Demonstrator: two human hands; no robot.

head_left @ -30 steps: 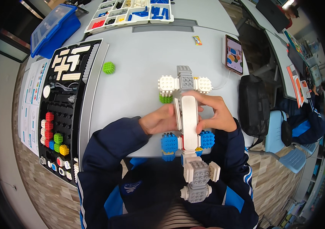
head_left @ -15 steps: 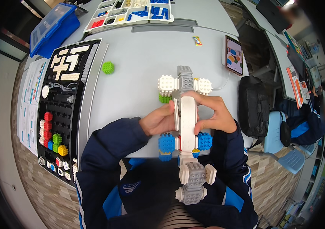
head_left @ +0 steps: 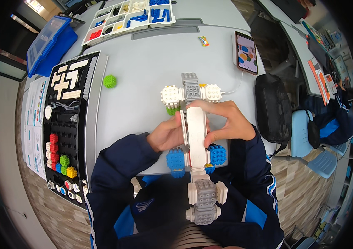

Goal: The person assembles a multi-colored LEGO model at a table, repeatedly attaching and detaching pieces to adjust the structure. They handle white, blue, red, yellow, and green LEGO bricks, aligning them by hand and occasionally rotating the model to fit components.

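Toy model [head_left: 196, 139] up between the two hands, its near end out past the edge of the desk [head_left: 143, 62]! Far left of the hands, printed sheets [head_left: 35, 101]; farther off, a blue bin [head_left: 50, 47]. Closer in comes the black tray [head_left: 69, 132], carrying white pieces and red, green, blue and yellow blocks. One green block [head_left: 110, 81] sits alone, left of the hands and beyond them, and past that a white parts box [head_left: 160, 25] shows sorted bits.

Now the left hand [head_left: 166, 133]: curled in, gripping the long white bar's left side, some fingers hidden behind. White and grey blocks top the model beyond the hands, blue blocks flank it nearer, grey ones finish it closest to the body. A small packet [head_left: 204, 41] lies well beyond. Right hand [head_left: 232, 120], bent in a wide C, thumb and forefinger on the bar, holding it too!

Beyond and right, a lit phone [head_left: 247, 52]; right of the hands, a black bag [head_left: 272, 108], then a pale blue chair [head_left: 304, 135].
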